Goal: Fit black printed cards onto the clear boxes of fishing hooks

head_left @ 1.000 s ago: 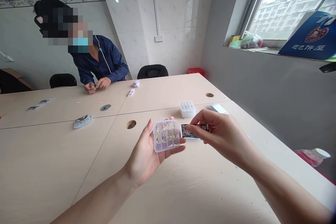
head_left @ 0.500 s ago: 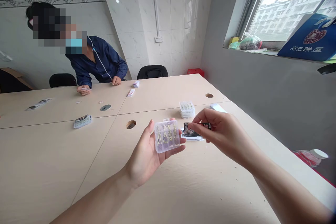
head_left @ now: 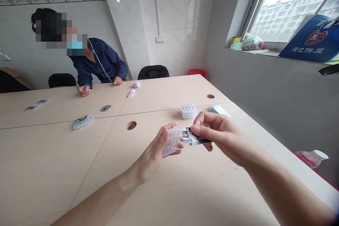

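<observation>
Compared with the earlier frame, the clear plastic box (head_left: 172, 142) had tilted in the left hand (head_left: 152, 152), with its face turned away from the camera, and the black printed card (head_left: 197, 138) had moved closer to it in the right hand (head_left: 219, 136).

Setting: a pale tabletop (head_left: 66, 162) filled the lower view, beneath a window (head_left: 286, 10) with a blue bag (head_left: 311, 39) on its sill. A co-worker (head_left: 97, 61) in a dark blue shirt leaned over the far end, with one hand (head_left: 84, 90) resting on the tabletop.

Hands: both were raised above the tabletop near its middle, well apart from the co-worker. The left hand was curled, cradling the box, with the fingers wrapped around its far edge. The right hand was pinching the card's near end between thumb and bent fingers.

Objects: the card's left end lay against the box's right edge, though whether it touched or passed behind could not be told. Pale shapes showed faintly inside the box, too blurred to identify. A stack of clear boxes (head_left: 188, 110) stood just beyond the hands, near a white paper packet (head_left: 219, 110). A single clear box (head_left: 82, 122) lay further left, beyond a round cable hole (head_left: 131, 125).
</observation>
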Motion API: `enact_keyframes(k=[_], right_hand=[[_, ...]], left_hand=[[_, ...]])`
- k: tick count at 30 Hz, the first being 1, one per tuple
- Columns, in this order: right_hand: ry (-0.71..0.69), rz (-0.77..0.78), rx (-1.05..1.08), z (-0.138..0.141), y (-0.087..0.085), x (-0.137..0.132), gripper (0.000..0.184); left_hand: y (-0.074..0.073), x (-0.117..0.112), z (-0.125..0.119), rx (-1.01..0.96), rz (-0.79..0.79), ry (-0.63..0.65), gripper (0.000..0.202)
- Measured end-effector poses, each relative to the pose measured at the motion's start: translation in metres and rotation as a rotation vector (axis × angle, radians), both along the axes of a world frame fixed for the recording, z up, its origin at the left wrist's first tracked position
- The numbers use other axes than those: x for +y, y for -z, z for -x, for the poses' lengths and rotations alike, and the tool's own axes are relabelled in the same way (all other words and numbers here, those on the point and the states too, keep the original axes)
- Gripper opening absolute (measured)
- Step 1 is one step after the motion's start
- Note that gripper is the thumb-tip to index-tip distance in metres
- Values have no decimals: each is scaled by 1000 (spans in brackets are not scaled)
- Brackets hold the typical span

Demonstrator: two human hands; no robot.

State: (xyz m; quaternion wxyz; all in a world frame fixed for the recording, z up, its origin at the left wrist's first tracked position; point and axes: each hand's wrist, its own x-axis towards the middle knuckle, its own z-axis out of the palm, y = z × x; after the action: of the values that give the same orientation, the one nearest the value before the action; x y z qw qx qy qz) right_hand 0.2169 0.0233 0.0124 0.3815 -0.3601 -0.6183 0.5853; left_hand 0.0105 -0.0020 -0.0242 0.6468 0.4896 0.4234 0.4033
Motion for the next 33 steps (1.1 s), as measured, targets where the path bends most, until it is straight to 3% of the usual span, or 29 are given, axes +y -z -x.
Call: enact_keyframes(k=[4, 9, 14, 21, 33], right_hand=[[-167, 173, 355, 7, 3, -2, 30], [-223, 193, 560, 8, 2, -4, 36], [-194, 192, 571, 6, -1, -4, 40], [-179, 195, 527, 10, -1, -5, 37], [-226, 212, 590, 9, -1, -3, 40]], left_hand=[[2, -1, 2, 49, -36, -14, 57], [-4, -2, 3, 114, -33, 2, 56], [-12, -3, 2, 133, 7, 15, 62], [-6, -3, 6, 37, -8, -1, 58], [-13, -4, 2, 199, -8, 8, 63]])
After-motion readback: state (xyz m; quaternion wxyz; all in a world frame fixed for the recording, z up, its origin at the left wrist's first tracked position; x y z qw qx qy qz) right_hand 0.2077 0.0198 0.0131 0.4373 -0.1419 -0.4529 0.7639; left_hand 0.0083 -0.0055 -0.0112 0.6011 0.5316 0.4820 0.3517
